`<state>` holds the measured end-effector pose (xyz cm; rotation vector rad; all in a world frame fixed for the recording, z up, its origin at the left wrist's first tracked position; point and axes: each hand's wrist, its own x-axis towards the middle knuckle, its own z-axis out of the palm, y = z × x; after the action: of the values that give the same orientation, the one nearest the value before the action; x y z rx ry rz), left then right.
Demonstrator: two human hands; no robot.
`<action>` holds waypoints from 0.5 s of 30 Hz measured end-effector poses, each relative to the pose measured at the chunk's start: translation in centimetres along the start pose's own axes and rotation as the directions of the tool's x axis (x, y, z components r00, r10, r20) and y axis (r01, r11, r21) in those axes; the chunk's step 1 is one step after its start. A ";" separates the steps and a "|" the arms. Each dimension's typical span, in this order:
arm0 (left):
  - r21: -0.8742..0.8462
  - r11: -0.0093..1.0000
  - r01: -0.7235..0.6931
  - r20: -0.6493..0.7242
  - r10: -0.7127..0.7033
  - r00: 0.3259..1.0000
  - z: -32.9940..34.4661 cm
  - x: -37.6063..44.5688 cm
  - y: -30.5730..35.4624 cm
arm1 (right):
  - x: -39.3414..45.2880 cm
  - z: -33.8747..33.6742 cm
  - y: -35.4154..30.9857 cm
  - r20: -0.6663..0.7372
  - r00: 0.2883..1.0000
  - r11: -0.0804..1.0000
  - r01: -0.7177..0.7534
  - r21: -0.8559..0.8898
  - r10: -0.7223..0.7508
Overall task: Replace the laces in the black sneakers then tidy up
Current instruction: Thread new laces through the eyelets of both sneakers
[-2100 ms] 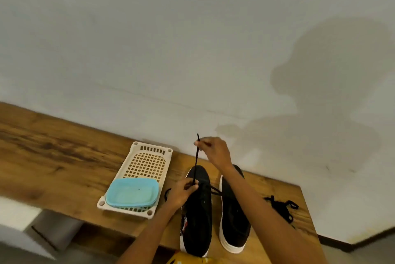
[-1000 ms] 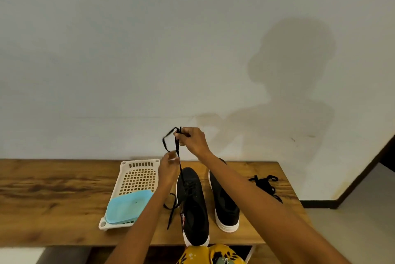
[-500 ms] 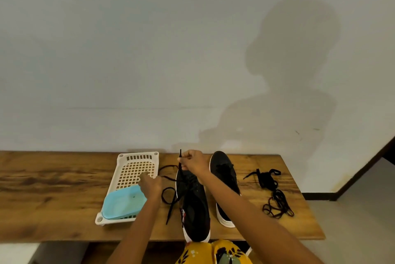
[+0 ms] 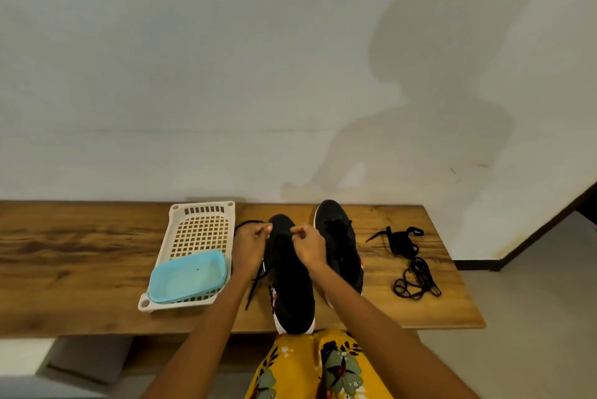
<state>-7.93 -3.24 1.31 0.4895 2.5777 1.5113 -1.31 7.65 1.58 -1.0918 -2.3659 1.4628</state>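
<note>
- Since half a second ago, both hands have come down onto the near sneaker (image 4: 290, 272), and the left hand (image 4: 250, 245) has moved in from beside the basket to the shoe's left edge.
- Left hand pinches a black lace (image 4: 247, 226) between thumb and fingers; the lace loops out to the far left of that hand, just beside the basket's right rim.
- Another stretch of the same lace hangs below the left wrist and trails onto the bench (image 4: 80, 256) toward the person.
- Right hand (image 4: 307, 245) rests over the middle of the near sneaker with its fingers curled and its thumb and forefinger pressed together; it seems to pinch the lace's other end, though the strand itself is too thin to make out there.
- Near sneaker lies lengthwise under and between the two hands, toe toward the wall, heel hanging slightly over the bench's front edge.
- Second black sneaker (image 4: 339, 243) stands just to the right of the right hand, touching or nearly touching the first, and carries laces over its tongue.
- Well to the right of the right hand, a loose tangle of black laces (image 4: 408, 259) lies on the bench.
- Just left of the left hand sits a cream plastic basket (image 4: 200, 224) with a perforated floor.
- A pale blue container (image 4: 187, 276) rests in the basket's near end, close to the left forearm.
- Below the forearms, yellow floral clothing (image 4: 323, 366) shows at the frame's bottom edge.
</note>
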 end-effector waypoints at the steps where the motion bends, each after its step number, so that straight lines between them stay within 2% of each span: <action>1: 0.029 0.999 -0.025 0.037 0.024 0.999 0.4 0.1 0.0 | 0.4 -0.5 0.7 0.022 1.000 0.998 -0.013 -0.065 0.015; 4: 0.140 0.989 -0.051 0.199 0.023 0.980 1.5 0.1 0.2 | 0.5 -0.9 1.9 0.164 0.986 0.956 0.044 -0.291 0.004; 8: 0.220 0.974 -0.059 0.321 -0.015 0.947 2.6 0.0 -0.1 | 0.2 -0.6 1.7 0.212 0.977 0.926 0.096 -0.365 -0.018; 11: 0.257 0.965 -0.053 0.365 -0.046 0.930 2.7 0.2 -1.0 | 0.6 -1.0 1.8 0.304 0.952 0.937 0.121 -0.327 -0.017; 15: 0.240 0.969 -0.054 0.358 -0.037 0.933 2.9 0.2 -1.8 | 0.1 -2.0 3.5 0.357 0.934 0.997 0.018 -0.076 0.011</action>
<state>-7.80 -1.55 -1.66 0.7296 2.4731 0.9884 1.28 10.01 -0.31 -0.8979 -2.6834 1.7073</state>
